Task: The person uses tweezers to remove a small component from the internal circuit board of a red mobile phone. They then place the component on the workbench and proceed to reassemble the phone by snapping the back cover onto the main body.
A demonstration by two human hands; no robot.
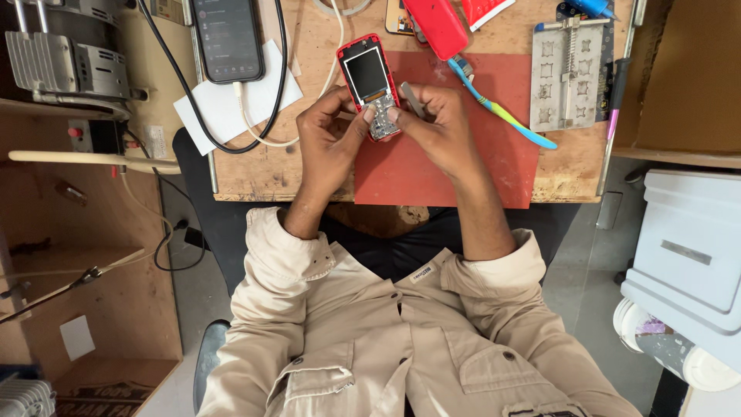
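The red phone (370, 85), keypad stripped, lies with its long axis running away from the person over the red mat (463, 166) on the surface (262, 174), its near end pinched between left hand (330, 139) and right hand (436, 127), both grips clenched on it, equally near.

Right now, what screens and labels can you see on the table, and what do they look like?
Small phone screen: on the red keypad phone held by left hand and right hand; dark rectangle.
Smartphone screen: table top-left, black, lit, cable plugged in.
Red package: top edge, partly cut off.
Clothing tag: small, pale, at collar.
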